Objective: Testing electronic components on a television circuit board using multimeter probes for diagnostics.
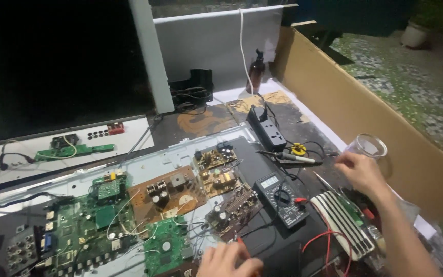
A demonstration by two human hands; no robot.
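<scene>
My right hand [361, 170] is raised at the right side of the bench and holds a clear plastic cup [367, 145] by its lower part. At the bottom edge, my left hand [227, 260] rests with fingers curled, pinching a thin red probe or wire; the grip is partly cut off by the frame. A black digital multimeter [282, 197] with red and black leads lies between the two hands. Several circuit boards sit on a grey metal chassis [144, 164]: green boards [85, 220] at the left, a brown board [165, 194] in the middle.
A black power strip [266, 128] lies behind the multimeter, with a soldering iron [290, 157] and a yellow solder reel [298, 149] beside it. A striped white-and-black pad [342, 220] sits at the right. A cardboard wall [360, 110] borders the right; a dark bottle [256, 74] stands at the back.
</scene>
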